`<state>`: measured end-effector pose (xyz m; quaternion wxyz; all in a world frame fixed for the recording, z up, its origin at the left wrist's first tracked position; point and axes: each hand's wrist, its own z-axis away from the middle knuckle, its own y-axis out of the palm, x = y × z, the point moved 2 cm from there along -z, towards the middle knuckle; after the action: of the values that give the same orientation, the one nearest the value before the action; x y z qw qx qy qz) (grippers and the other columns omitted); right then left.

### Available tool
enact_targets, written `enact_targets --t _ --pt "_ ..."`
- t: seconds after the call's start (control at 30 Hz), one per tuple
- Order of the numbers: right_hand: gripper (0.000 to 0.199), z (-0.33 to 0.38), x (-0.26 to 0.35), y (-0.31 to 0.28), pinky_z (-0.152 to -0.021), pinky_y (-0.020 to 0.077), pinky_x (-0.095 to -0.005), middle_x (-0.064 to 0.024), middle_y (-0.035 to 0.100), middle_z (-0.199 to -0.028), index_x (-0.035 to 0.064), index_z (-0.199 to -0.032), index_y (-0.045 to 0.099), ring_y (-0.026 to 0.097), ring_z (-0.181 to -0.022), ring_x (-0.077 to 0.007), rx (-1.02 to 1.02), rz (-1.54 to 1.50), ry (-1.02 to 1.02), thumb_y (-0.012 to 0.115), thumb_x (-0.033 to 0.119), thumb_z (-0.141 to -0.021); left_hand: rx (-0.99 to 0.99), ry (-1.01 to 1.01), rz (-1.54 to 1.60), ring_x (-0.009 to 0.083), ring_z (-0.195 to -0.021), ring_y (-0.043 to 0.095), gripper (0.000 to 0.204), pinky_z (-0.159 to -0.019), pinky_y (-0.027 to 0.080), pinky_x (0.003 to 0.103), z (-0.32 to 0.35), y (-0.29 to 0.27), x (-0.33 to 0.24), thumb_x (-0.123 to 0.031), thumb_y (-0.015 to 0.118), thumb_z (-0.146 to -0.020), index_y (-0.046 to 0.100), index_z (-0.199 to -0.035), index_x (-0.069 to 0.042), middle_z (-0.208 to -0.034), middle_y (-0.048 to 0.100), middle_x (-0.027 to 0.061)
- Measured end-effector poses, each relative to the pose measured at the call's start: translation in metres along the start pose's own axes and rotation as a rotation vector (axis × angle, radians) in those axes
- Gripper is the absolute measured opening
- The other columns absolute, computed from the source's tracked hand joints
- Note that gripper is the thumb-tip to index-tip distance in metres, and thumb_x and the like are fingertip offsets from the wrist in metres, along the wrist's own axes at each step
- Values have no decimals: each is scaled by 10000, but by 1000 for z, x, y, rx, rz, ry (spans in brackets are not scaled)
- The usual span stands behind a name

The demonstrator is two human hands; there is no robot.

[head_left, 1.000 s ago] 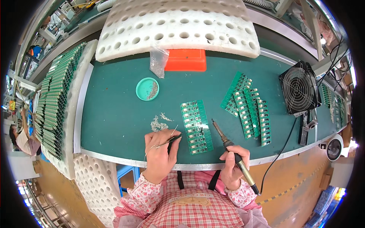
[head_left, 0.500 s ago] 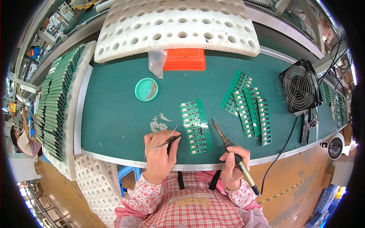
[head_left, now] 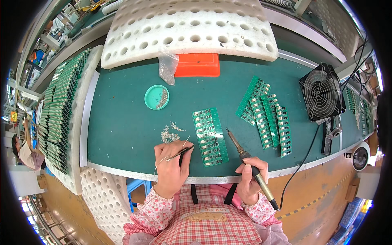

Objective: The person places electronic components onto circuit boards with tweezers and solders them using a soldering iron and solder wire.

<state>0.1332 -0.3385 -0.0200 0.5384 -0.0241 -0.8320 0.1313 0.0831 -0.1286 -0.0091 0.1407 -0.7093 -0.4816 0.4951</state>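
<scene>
Near the front edge of the bench, my left hand [head_left: 169, 165] is closed around black tweezers [head_left: 186, 150], and a thin strand of solder wire [head_left: 186, 141] runs through the same fingers. Just right of their tips lies a green circuit board panel [head_left: 210, 141] with rows of white and black components. My right hand [head_left: 252, 179] grips a soldering iron [head_left: 244, 154] like a pen; its tip points up and left, beside the panel and apart from it. Small clear or silvery parts [head_left: 168, 135] lie in a loose pile beyond my left hand.
A round turquoise dish [head_left: 150, 98] holds more small parts. Behind it are a plastic bag [head_left: 167, 69], a red bin [head_left: 198, 65] and a holed white foam block [head_left: 183, 32]. Several board panels [head_left: 265, 118] overlap at right, near a black fan [head_left: 320, 93]. Stacked boards [head_left: 61, 110] stand left.
</scene>
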Motion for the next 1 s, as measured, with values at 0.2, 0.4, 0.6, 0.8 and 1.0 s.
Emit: enact_targets --t 0.2,0.4,0.6,0.8,1.0 --pt "135 -1 3 0 -611 478 -313 -76 661 -695 23 -1082 576 593 -610 -167 5 2 6 607 78 -962 6 4 21 220 -856 670 208 -796 436 360 0 0 1 33 741 -801 669 -978 -50 -976 710 40" --pt "136 -1 3 -1 -611 479 -316 -74 667 -720 31 -1085 575 593 -609 -168 12 13 11 612 84 -965 60 -66 165 282 -864 645 152 -766 500 366 -6 6 -3 52 696 -821 686 -952 -23 -992 714 77" --pt "136 -2 3 1 -584 472 -313 -73 666 -711 36 -1086 572 585 -595 -165 6 5 6 611 84 -966 104 -53 157 291 -866 645 172 -766 500 369 -7 9 -2 53 700 -812 683 -965 -23 -986 705 83" --pt "142 -1 0 0 -573 468 -312 -60 660 -676 42 -1089 571 581 -581 -165 12 12 -1 617 81 -960 113 -31 131 291 -865 638 179 -767 500 371 -10 9 -3 49 701 -811 683 -971 -29 -983 704 80" --pt "148 -1 0 1 -561 464 -309 -60 659 -665 47 -1082 573 588 -573 -170 3 3 -10 630 82 -950 106 -46 127 291 -869 636 185 -766 508 368 -9 9 -3 49 706 -808 685 -973 -32 -979 706 78"
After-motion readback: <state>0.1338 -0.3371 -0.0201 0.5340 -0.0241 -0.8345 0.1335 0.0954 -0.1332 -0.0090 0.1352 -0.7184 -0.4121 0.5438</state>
